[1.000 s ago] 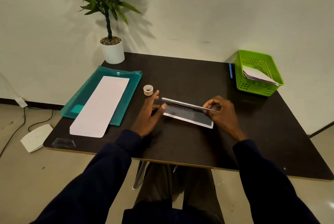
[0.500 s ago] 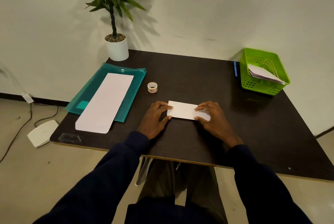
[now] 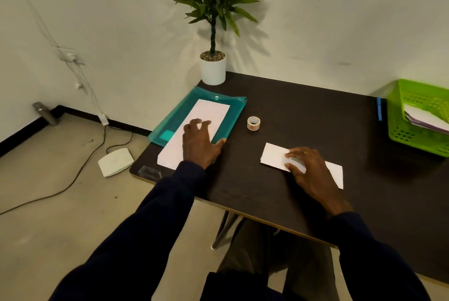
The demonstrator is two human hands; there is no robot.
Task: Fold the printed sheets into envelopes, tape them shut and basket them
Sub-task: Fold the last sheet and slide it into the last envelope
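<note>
A folded white sheet (image 3: 273, 156) lies flat on the dark table (image 3: 303, 111), and my right hand (image 3: 307, 167) rests on its middle with fingers spread, pressing it down. My left hand (image 3: 199, 140) lies open on a long white envelope (image 3: 211, 111) that sits on a teal plastic folder (image 3: 233, 108) at the table's left edge. A small roll of tape (image 3: 253, 123) stands between the folder and the folded sheet. The green basket (image 3: 413, 140) at the far right holds several folded papers (image 3: 422, 118).
A potted plant (image 3: 213, 69) stands at the table's back left corner. A blue pen (image 3: 379, 108) lies beside the basket. On the floor to the left are a white device (image 3: 115, 162) and cables (image 3: 60, 186). The table's front edge runs under my forearms.
The sheet was folded flat and pressed with both hands. Since then my left hand has left it and moved left onto the envelope on the folder. The view has swung left.
</note>
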